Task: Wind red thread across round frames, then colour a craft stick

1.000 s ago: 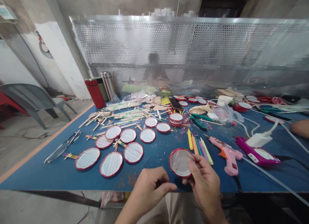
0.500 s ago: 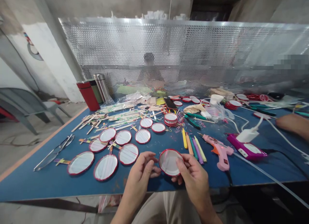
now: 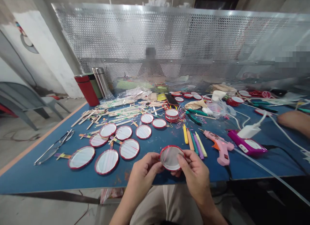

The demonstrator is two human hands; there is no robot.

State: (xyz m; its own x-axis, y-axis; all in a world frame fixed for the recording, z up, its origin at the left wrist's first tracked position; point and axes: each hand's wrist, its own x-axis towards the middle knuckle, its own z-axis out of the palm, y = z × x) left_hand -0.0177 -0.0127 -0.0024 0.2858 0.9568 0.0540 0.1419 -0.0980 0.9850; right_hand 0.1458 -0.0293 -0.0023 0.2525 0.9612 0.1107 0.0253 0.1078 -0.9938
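A round red-rimmed jar lid (image 3: 171, 161), its pale inner face toward me, is held above the table's front edge. My right hand (image 3: 195, 168) grips its right side, thumb on the face and fingers beneath. My left hand (image 3: 147, 170) pinches the left rim between thumb and fingertips. Left of my hands lie several similar lids, such as a lid (image 3: 129, 149) and a larger-looking lid (image 3: 106, 161); some have short coloured craft sticks attached. Just beyond my right hand are several coloured glue sticks (image 3: 195, 144) and a pink glue gun (image 3: 220, 145).
Eyeglasses (image 3: 54, 147) lie at the left. Behind are loose wooden sticks (image 3: 121, 116), a stack of lids (image 3: 171, 115), green-handled pliers (image 3: 193, 117) and a red flask (image 3: 87, 91). A purple power strip (image 3: 247, 144) trails cables at right, near another person's arm (image 3: 294, 122).
My left hand has closed from loosely beside the lid onto its left rim. The lid is tilted a little flatter, still in my right hand. The view has shifted slightly.
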